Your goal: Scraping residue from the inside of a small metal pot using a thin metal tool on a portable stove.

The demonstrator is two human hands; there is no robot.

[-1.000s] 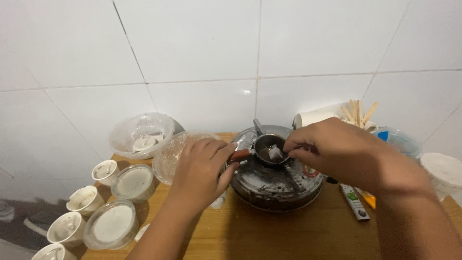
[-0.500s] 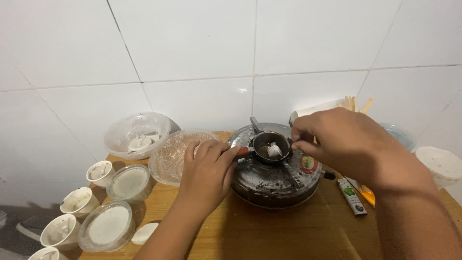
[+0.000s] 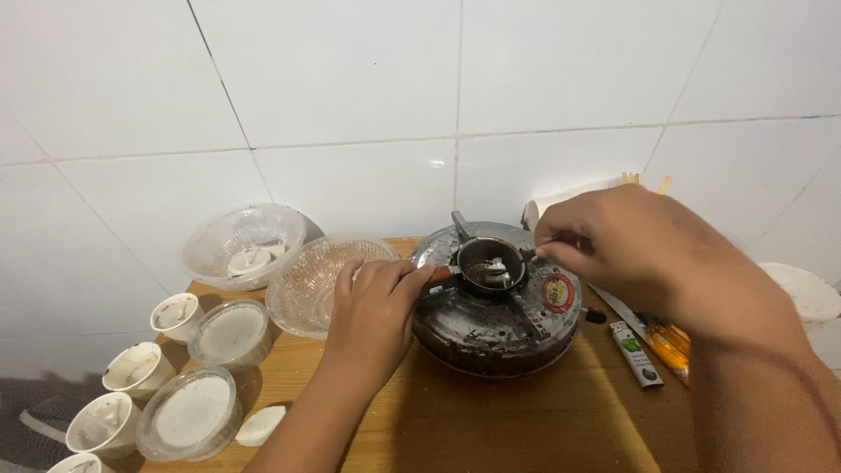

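Your left hand (image 3: 372, 311) grips the red handle (image 3: 438, 274) at nine o'clock of the small pot (image 3: 491, 265) centred on the burner (image 3: 495, 315); keep it steady while your right hand (image 3: 613, 250) pinches a stirrer at its three o'clock rim.

Stove (image 3: 495, 328) dark, blackened, with round red label (image 3: 558, 293). Small pot (image 3: 491, 265) dark metal, reddish handle. Surface (image 3: 491, 425) light brown wood. Wall tiles (image 3: 350, 88) white. Cups (image 3: 131, 370) white.
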